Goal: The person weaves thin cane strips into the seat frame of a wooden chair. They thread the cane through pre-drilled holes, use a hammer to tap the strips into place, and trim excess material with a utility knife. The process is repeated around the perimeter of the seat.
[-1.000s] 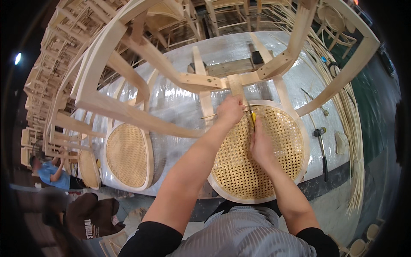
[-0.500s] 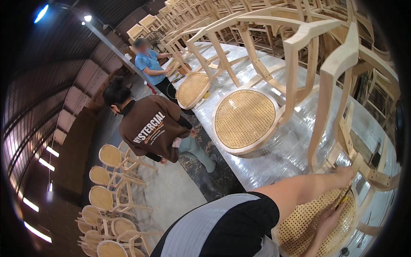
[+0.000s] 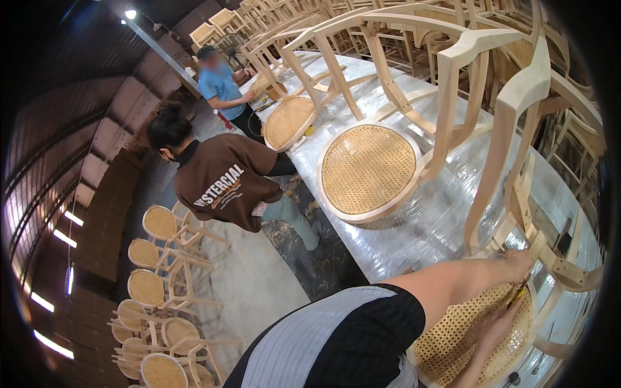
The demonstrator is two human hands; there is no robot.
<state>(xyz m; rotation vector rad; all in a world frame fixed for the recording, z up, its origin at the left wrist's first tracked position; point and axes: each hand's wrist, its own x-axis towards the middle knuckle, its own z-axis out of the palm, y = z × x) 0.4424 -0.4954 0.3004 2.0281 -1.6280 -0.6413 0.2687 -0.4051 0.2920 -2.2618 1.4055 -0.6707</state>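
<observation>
A round cane-woven chair seat [image 3: 446,339] lies in front of me at the lower right, joined to a pale wooden chair frame [image 3: 498,149] resting on the table. My left hand [image 3: 519,262] is closed at the frame joint by the seat's far edge; its fingertips are partly hidden. Over the cane, my right hand [image 3: 499,323] is closed around a slim tool with a yellow part [image 3: 517,297]. The tool's tip points up toward my left hand, near the seat rim. Its exact kind is too small to make out.
The table [image 3: 414,226] is covered in shiny plastic film. Another cane-seated chair [image 3: 369,169] lies beyond mine. A person in a brown top [image 3: 226,178] stands at the table's left edge, another in blue [image 3: 220,84] farther off. Several chairs [image 3: 145,288] stand at left.
The view has shifted slightly. The person in brown now leans closer, an arm toward the table. My hands stay at the seat edge with little movement.
</observation>
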